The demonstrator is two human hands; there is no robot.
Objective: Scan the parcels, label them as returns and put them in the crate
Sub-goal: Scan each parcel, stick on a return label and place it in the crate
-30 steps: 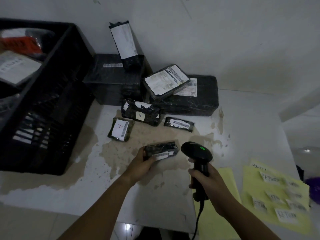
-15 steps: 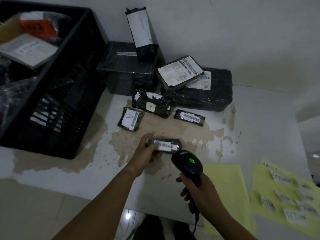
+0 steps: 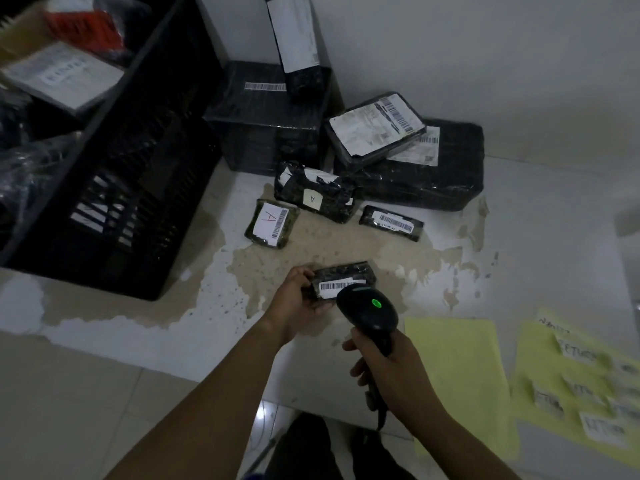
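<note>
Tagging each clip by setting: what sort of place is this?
Likely a small parcel returns station: black wrapped parcels with barcode labels lie on a worn white table, the right hand holds a barcode scanner at a small parcel in the left hand, and a black crate stands beside.

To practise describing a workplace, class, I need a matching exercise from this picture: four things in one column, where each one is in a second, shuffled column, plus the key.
Things
1. scanner
2. barcoded parcel
3. crate
4. white labels

Places
a. on the yellow sheets, far right
b. gripped in the right hand
c. held in the left hand
d. on the left side of the table

Pairs: 1-b; 2-c; 3-d; 4-a
</note>
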